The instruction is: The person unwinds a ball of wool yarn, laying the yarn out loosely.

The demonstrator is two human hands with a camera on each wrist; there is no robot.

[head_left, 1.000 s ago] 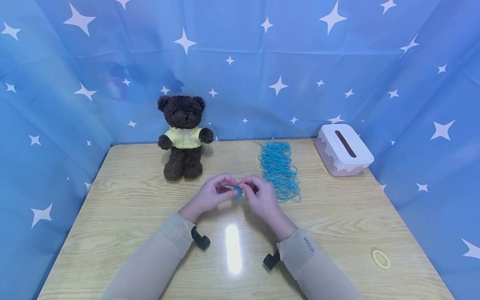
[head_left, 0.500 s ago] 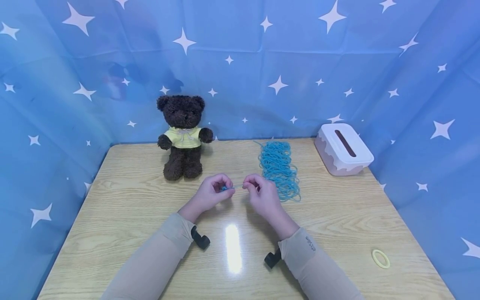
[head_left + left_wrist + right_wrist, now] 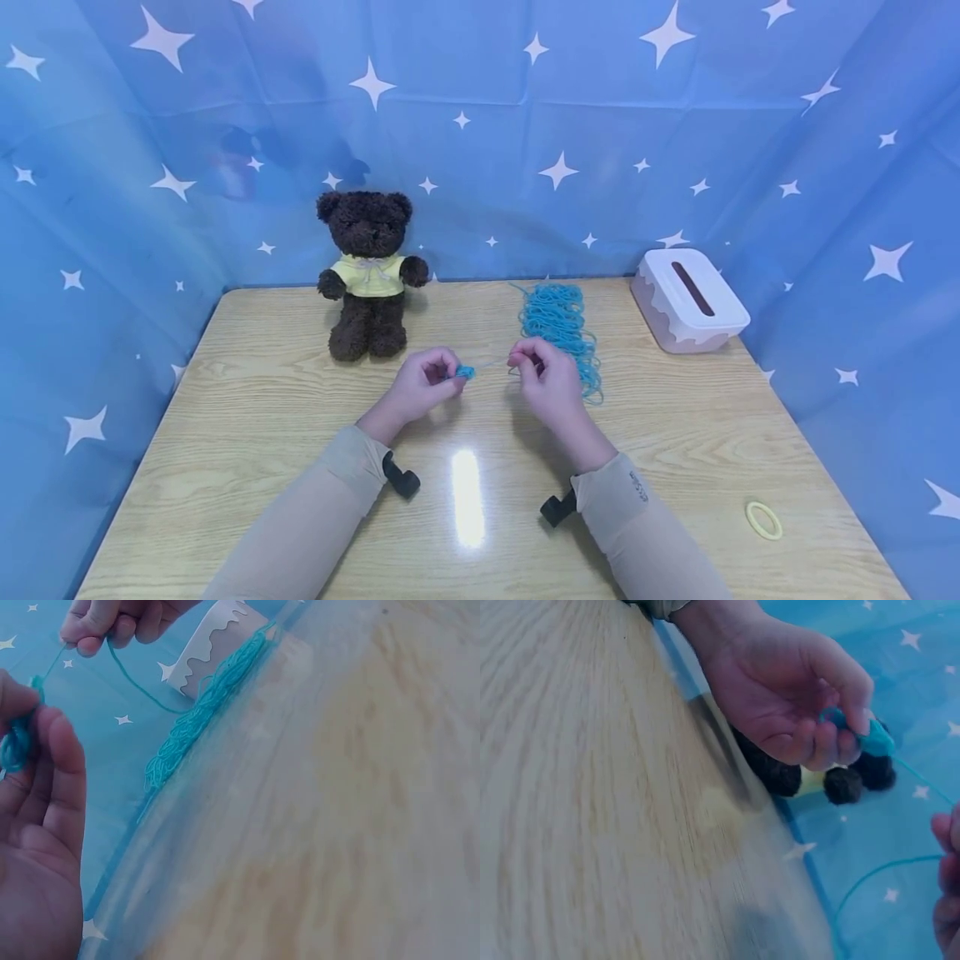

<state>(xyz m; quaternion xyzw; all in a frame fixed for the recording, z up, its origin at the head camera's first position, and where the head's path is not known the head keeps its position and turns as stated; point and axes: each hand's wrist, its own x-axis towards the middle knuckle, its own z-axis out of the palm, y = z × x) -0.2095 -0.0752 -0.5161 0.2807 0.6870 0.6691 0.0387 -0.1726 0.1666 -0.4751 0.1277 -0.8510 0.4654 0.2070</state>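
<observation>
Near the middle of the table, my left hand (image 3: 422, 390) pinches a small wound bundle of blue yarn (image 3: 466, 372) between thumb and fingers; the bundle (image 3: 877, 740) shows at its fingertips in the right wrist view. One thin strand (image 3: 924, 779) runs taut from the bundle to my right hand (image 3: 550, 383), whose thumb and finger pinch it. Beyond that pinch the strand sags in a loose curve (image 3: 139, 688) toward a long heap of loose blue yarn (image 3: 553, 315) lying behind the right hand. The right hand partly covers the heap's near end in the head view.
A dark brown teddy bear (image 3: 367, 275) in a yellow top stands at the back left of the wooden table (image 3: 300, 475). At the back right is a white tissue box (image 3: 690, 300). A pale yellow ring (image 3: 763, 521) lies at the front right.
My right hand has moved right, away from the left, drawing out the strand between them. The left hand stays in place, with the bundle now showing beyond its fingertips.
</observation>
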